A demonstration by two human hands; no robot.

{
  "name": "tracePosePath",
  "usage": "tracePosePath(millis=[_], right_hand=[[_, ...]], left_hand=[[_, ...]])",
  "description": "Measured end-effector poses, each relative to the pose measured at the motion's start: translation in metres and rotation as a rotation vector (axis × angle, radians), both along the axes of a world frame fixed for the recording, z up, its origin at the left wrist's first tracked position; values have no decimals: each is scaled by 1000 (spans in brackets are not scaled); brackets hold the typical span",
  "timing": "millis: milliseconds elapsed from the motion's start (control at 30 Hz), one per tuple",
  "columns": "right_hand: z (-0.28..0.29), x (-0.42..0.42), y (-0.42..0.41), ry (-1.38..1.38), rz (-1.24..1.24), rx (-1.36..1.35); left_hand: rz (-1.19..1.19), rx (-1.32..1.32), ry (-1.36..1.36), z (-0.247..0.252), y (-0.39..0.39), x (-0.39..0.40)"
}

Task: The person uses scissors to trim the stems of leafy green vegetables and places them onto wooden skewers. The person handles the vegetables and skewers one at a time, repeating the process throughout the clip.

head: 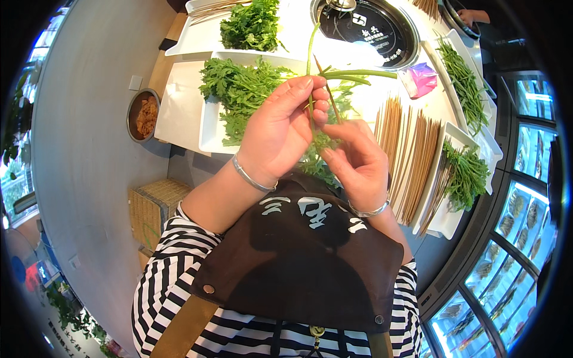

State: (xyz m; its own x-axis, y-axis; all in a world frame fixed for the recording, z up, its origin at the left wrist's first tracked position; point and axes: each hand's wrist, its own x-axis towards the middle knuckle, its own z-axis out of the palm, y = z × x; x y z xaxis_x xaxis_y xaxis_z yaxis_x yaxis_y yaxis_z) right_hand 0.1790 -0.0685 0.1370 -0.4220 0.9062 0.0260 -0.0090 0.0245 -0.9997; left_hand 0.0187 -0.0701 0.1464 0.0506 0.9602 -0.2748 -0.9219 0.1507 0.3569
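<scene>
Between the fingertips of my left hand (286, 112) are several green stems (358, 74) of a leafy vegetable, some pointing right and one standing up. A thin wooden skewer (332, 98) crosses behind the upright stem, its tip above my left fingers. My right hand (358, 156), just below and to the right, grips the skewer's lower part, mostly hidden by its fingers. Leaves (322, 152) hang beneath both hands. Behind my left hand, a white tray (210, 127) holds a heap of leafy greens (241, 98). Loose wooden skewers (414, 165) lie in rows right of my right hand.
Farther back are a tray of greens (253, 24) and a round black cooktop (380, 40) bearing writing. A pink-purple packet (421, 80), green beans (463, 80) and skewered greens (465, 174) are at right. Another person's hand (473, 17) shows beyond. A metal bowl (130, 118) stands left.
</scene>
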Motion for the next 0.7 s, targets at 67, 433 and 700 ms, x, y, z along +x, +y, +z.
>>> tracePosePath(millis=[67,433,700], right_hand=[[-2,1,1,-30,18,38],[-4,-5,2,-30,-3,152],[-5,2,1,-50,-28,182]], left_hand=[[4,7,1,1,0,1],[-59,45,36,-2,-5,1],[-63,34,35,0,-9,5]])
